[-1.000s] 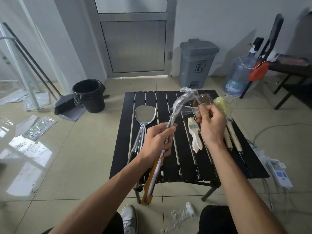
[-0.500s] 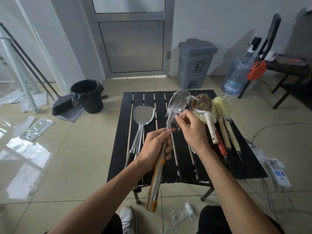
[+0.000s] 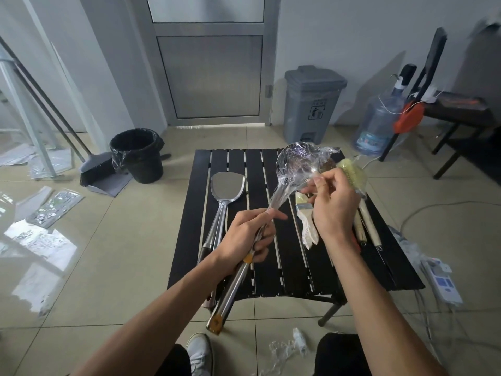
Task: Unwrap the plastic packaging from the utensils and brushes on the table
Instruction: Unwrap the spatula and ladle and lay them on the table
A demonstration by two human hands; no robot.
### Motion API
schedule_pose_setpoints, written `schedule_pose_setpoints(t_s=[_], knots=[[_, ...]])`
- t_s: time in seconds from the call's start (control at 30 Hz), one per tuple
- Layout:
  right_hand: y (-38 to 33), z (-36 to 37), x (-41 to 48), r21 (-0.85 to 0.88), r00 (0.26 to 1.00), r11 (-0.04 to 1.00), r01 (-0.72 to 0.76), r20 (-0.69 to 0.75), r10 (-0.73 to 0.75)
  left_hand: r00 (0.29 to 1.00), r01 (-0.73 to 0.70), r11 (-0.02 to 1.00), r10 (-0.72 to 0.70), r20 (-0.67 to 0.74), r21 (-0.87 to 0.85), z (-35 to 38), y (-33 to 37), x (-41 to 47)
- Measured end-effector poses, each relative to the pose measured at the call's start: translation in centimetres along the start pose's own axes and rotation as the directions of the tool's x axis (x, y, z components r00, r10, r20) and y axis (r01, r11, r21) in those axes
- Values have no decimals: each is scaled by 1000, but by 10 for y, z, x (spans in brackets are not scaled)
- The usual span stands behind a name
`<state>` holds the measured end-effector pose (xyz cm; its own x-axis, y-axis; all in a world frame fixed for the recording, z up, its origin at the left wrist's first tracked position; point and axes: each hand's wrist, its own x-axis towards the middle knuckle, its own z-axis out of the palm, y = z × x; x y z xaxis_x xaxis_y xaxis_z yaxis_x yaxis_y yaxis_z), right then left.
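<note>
**Wrapped ladle held above the table**

The right hand [image 3: 336,210] hides much of the brushes [image 3: 351,173] at the table's [image 3: 292,267] right edge. The left hand [image 3: 244,234] curls round the ladle [image 3: 294,165] handle over the table's middle. The right thumb and forefinger pinch its plastic wrap [image 3: 325,153]. We cannot see inside the lined black bin [image 3: 141,169]. The grey bin [image 3: 311,109] is lidded.

The room is a bit dim. Soft light comes from far left of the fingers [image 3: 333,180], making white glare on the floor [image 3: 40,240]. The plastic wrap [image 3: 298,161] above the fingers shines. Far edges bend and blur.
</note>
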<state>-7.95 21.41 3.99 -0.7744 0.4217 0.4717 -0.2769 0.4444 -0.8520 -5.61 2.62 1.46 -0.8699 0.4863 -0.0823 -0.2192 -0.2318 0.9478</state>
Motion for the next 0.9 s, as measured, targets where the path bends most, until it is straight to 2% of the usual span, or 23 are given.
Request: schedule_pose_setpoints(t_s=[0.13, 0.33, 0.47, 0.57, 0.63, 0.73, 0.9], knots=[[-5, 1, -6, 68, 999, 997, -37, -6, 37, 999, -6, 1000, 6, -32, -7, 1, -2, 5], [-9, 1, -17, 5, 992, 993, 120, 35, -120, 996, -6, 1000, 6, -84, 2, 0, -4, 9], [-5, 2, -17, -99, 975, 984, 148, 180, -128, 993, 18, 1000, -17, -113, 3, 0, -4, 6], [-2, 1, -14, -126, 959, 986, 105, 277, -67, 992, 29, 997, -20, -125, 76, 2, -8, 0], [0, 4, -13, -188, 948, 971, 151, 306, -88, 991, 36, 990, -17, -131, 138, 5, -10, -2], [2, 10, -15, -275, 949, 943, 186, 301, -100, 993, 26, 973, 1, -114, 231, 9, -10, -5], [7, 2, -7, -304, 937, 912, 275, 297, -183, 993, 35, 940, 6, -119, 340, 6, -8, -6]])
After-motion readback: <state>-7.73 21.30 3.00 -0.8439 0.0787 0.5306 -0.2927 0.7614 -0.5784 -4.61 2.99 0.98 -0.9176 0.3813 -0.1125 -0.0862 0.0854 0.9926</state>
